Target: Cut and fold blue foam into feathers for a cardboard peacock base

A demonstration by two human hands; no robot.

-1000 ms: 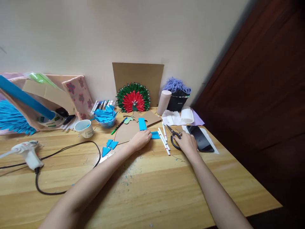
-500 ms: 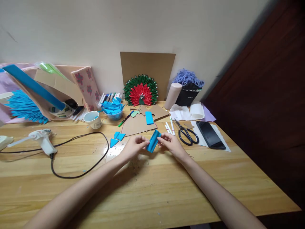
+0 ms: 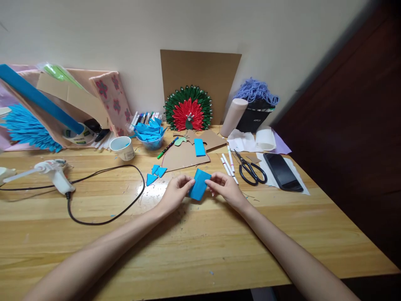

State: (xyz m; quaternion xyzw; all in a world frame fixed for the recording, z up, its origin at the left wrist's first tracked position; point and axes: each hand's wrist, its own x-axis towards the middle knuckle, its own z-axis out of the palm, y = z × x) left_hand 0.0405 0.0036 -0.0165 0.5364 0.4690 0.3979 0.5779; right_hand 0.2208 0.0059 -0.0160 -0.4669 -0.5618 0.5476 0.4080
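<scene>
A creased piece of blue paper (image 3: 199, 185) is held up between both hands, just above the table. My left hand (image 3: 178, 192) pinches its left edge between thumb and fingers. On the opposite edge, my right hand (image 3: 226, 190) grips it the same way. Beyond the hands, a second blue paper rectangle (image 3: 199, 147) lies on a cut cardboard piece (image 3: 178, 160). Several small folded blue paper pieces (image 3: 152, 179) rest left of my left hand. Black-handled scissors (image 3: 250, 169) and white markers (image 3: 226, 164) lie beyond my right hand.
A white glue gun (image 3: 56, 177) with a looping black cord lies at left. Near it stand a paper cup (image 3: 123, 149) and a bowl of blue folded pieces (image 3: 152, 143). A red and green peacock craft (image 3: 188, 110) leans at the back; a phone (image 3: 282, 172) lies right.
The blue paper is opened wider and shows more of its flat face. Both hands still hold it. The camera view has shifted slightly.
</scene>
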